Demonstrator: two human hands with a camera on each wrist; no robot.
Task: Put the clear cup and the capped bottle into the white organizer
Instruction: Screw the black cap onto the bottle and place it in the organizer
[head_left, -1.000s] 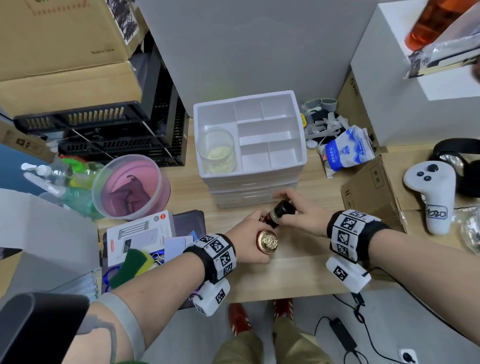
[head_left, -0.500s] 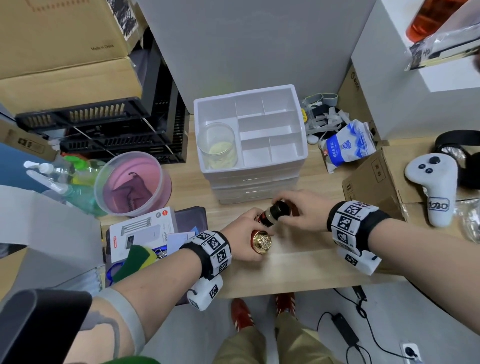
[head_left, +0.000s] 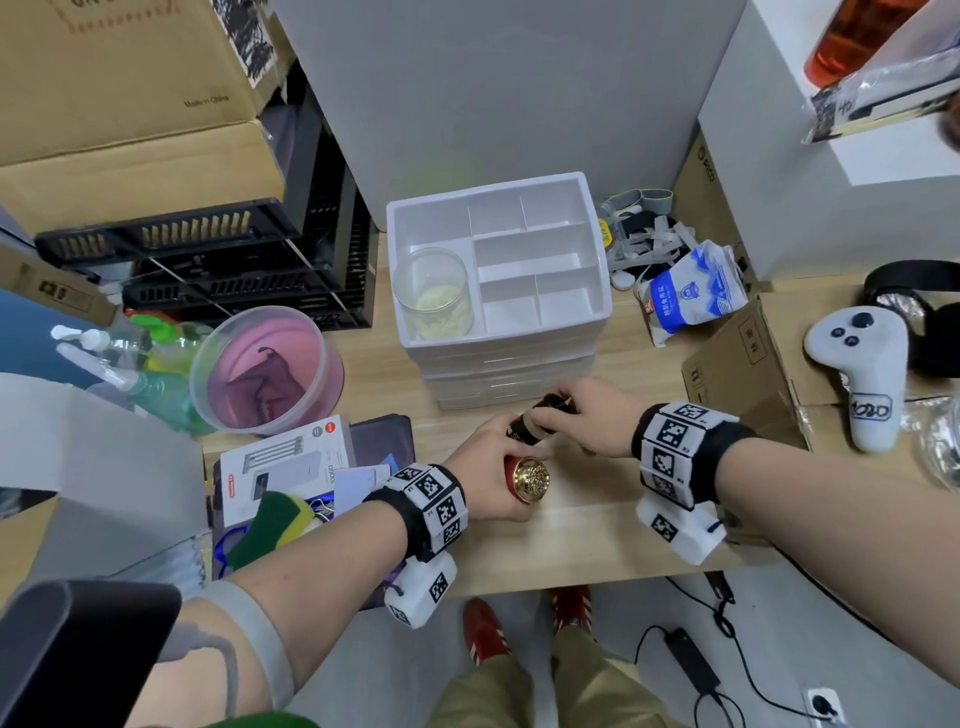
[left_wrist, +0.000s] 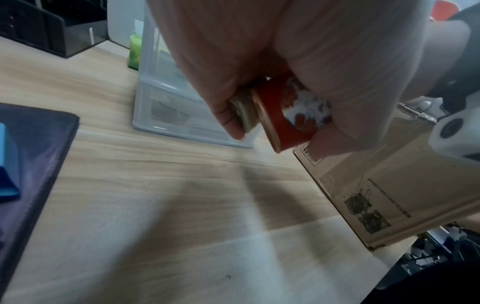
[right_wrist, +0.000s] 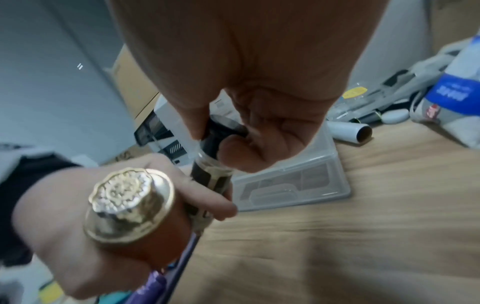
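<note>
A light wooden desk (head_left: 597, 540) has bare room under both hands, up to its near edge. The left hand (head_left: 488, 467) grips a red gold-capped jar (head_left: 527, 480) and a dark capped bottle (head_left: 524, 428); the right hand (head_left: 582, 415) pinches its black cap (right_wrist: 221, 131). Beyond them, the clear round cup (head_left: 434, 291) sits in the white plastic organizer (head_left: 597, 249). The bottle's body is mostly hidden.

A light wood-grain counter (head_left: 597, 540) stands against a plain grey wall (head_left: 498, 88); cardboard boxes (head_left: 119, 88) sit over black crates (head_left: 218, 260) at left, and grey floor (head_left: 779, 649) shows below
</note>
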